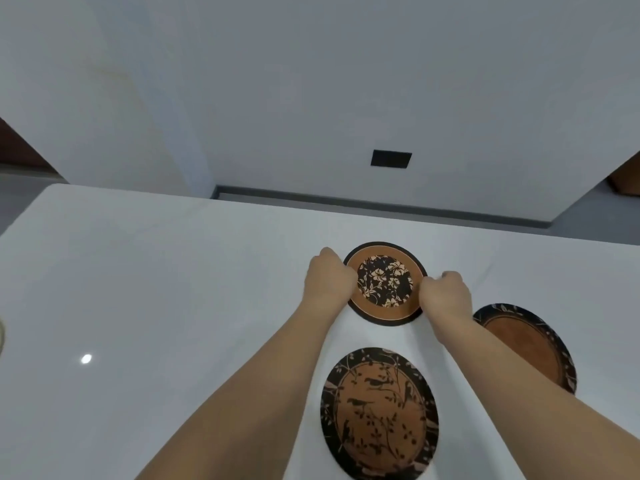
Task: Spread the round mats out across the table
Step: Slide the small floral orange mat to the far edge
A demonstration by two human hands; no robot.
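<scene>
Round mats, three in view, lie flat on the white tabletop (156, 271). The flower mat (385, 284), brown with a dark floral centre and a black rim, serves as landmark; it sits toward the far edge of the tabletop. The left hand (329, 280) is closed on its left rim and the right hand (445, 294) is closed on its right rim, fingers curled over the edge; both grips hold this one mat. Whether the mat is fully resting or slightly lifted cannot be told.

The bird mat (379, 412), brown with dark birds and branches and a dark patterned border, lies nearer the person than the flower mat, apart from it, between the two forearms. The third mat (530, 344), with a plain brown centre and a dark leafy border, lies to the right of and nearer than the flower mat; the right forearm covers part of it.

All mats are circular, so no long axis shows. No containers are in view.

Left of the flower mat the tabletop is bare over a wide stretch, up to its rounded far-left corner. Beyond the flower mat, a narrow strip of tabletop remains before the far edge.
</scene>
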